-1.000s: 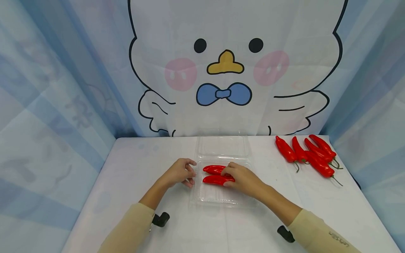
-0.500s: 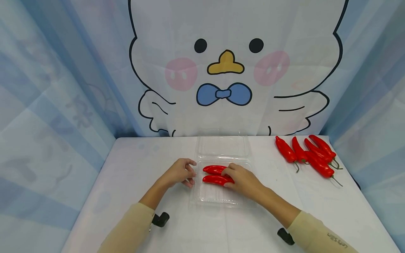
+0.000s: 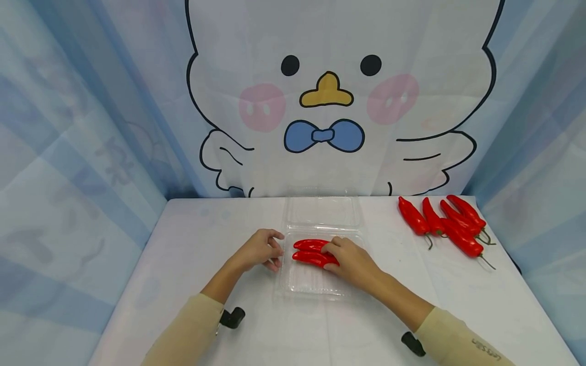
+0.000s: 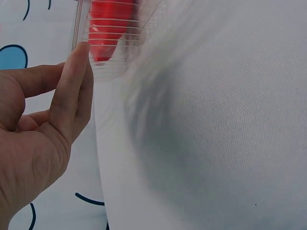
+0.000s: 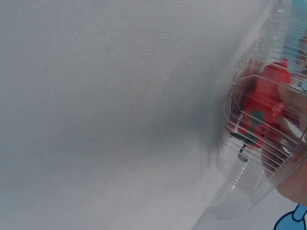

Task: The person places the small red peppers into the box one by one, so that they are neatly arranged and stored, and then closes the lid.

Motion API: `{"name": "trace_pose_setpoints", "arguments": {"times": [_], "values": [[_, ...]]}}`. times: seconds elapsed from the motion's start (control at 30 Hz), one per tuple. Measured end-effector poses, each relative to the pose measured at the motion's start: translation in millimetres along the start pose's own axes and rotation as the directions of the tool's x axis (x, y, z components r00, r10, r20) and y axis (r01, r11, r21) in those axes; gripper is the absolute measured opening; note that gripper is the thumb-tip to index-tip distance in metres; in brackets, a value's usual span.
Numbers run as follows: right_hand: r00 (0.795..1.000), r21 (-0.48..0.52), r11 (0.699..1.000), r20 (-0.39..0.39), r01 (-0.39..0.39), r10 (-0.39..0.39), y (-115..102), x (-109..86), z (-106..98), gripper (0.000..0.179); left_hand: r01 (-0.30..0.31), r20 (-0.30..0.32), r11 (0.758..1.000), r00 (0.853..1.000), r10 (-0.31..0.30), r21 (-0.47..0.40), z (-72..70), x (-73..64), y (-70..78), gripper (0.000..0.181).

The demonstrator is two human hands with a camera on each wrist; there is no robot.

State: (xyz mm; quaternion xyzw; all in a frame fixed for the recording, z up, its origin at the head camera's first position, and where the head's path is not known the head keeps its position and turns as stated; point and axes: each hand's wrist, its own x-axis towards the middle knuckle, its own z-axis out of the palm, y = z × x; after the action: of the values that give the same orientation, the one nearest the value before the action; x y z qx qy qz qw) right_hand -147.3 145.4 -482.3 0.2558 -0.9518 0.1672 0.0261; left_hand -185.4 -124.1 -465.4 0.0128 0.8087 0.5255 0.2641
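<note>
Two red chili peppers lie side by side in the clear plastic box: the back chili pepper point(image 3: 305, 245) and the front chili pepper point(image 3: 308, 258). My right hand point(image 3: 350, 260) reaches in from the right and grips the front one near its stem end. Its fingers also lie against the back one, and both stem ends are hidden from the head view. My left hand point(image 3: 263, 250) is at the left side of the clear plastic box point(image 3: 316, 290), fingertips at its wall. In the left wrist view its fingers point(image 4: 72, 86) are fairly straight and hold nothing.
The transparent lid point(image 3: 323, 211) lies folded open behind the box. Several more red chili peppers point(image 3: 462, 239) are piled at the back right of the white table point(image 3: 206, 284). A printed curtain point(image 3: 151, 101) hangs behind and at both sides.
The front chili pepper has shifted slightly backward, closing the gap to the back one, with my right hand on it. My left hand has stayed in place.
</note>
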Motion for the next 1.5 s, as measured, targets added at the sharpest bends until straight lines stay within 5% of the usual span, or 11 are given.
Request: {"name": "trace_pose_setpoints", "arguments": {"times": [0.93,1.5], "values": [[0.997,0.027,0.998,0.042,-0.059,0.058,0.6,-1.4,2.8,0.041,-0.004,-0.015,1.0,1.0,0.004,0.006,0.8,-1.2,-0.9,0.045],[0.999,0.049,0.998,0.008,-0.031,0.031,4.0,-6.0,-9.8,0.042,-0.004,-0.028,1.0,1.0,0.005,0.015,1.0,-0.9,-0.2,0.045]]}}
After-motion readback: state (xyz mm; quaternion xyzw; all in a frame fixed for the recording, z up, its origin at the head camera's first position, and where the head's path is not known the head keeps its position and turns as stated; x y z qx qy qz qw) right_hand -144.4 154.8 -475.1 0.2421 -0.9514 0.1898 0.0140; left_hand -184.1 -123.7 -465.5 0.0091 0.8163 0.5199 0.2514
